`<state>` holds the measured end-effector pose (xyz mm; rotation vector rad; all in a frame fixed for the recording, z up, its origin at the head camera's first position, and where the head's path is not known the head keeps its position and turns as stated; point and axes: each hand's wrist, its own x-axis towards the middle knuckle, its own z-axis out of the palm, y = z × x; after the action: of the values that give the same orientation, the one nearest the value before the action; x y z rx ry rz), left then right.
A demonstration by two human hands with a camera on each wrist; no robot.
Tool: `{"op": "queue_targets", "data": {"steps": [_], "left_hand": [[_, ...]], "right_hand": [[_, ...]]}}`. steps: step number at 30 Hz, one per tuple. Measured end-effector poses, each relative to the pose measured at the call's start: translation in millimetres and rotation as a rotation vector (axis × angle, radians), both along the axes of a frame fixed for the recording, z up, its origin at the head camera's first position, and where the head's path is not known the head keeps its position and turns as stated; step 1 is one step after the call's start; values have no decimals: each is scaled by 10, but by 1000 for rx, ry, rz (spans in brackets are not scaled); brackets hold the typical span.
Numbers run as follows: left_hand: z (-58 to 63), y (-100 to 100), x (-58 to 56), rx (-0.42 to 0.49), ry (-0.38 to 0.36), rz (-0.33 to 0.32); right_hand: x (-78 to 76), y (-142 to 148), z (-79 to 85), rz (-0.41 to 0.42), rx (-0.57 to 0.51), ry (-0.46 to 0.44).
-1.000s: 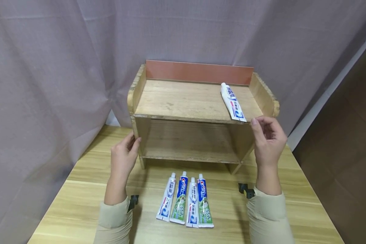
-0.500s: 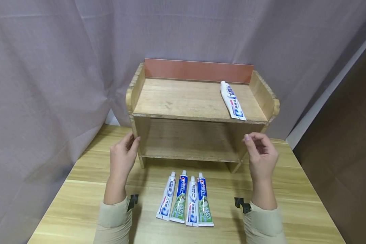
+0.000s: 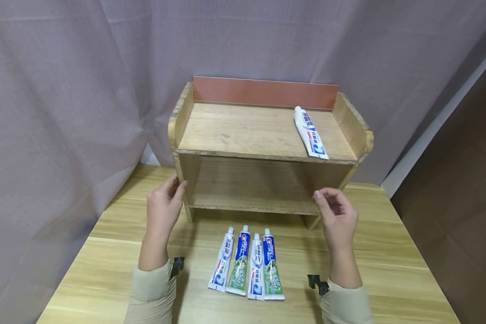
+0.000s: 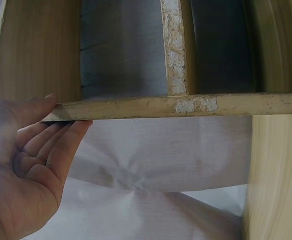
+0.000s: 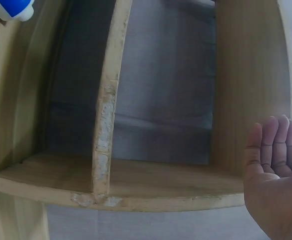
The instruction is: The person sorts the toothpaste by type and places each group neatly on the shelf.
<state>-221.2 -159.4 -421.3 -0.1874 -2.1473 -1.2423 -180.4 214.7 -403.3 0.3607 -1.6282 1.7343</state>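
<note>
A small wooden shelf (image 3: 235, 135) with two levels stands on the table. My left hand (image 3: 164, 204) grips the front edge of its left side panel, thumb on the inner side and fingers outside, as the left wrist view also shows. My right hand (image 3: 338, 218) hovers in front of the shelf's right side, fingers loosely curled around nothing. On the top board lies a white toothpaste tube (image 3: 311, 135), its cap toward the back. In front of the shelf, two white toothpaste tubes (image 3: 222, 263) alternate with two blue-and-green toothpaste tubes (image 3: 272, 267), caps pointing at the shelf.
A reddish-brown back strip (image 3: 263, 92) and raised wooden sides bound the top board. Grey curtain (image 3: 243, 36) hangs behind, and a dark brown panel (image 3: 457, 148) stands on the right. The wood-grain table (image 3: 401, 270) extends on both sides of the tubes.
My right hand has come down and to the left, away from the top board's right front edge. The white tube stays on that board, and my left hand keeps its grip.
</note>
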Motion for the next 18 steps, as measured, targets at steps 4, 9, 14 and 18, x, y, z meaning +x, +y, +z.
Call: {"op": "queue_targets", "data": {"steps": [4,9,14,18], "left_hand": [[5,2,1,1,-2,0],[9,5,3,8,-10,-1],[13,4,5,8,-10,1],[10,2,5,8,-7,-2]], "right_hand": [[29,-13,-42,-6,32,-39],[49,-23,-89,-9,64,-85],[64,-35,-137,10,77,-108],[77,-41,-188,30,79,-127]]}}
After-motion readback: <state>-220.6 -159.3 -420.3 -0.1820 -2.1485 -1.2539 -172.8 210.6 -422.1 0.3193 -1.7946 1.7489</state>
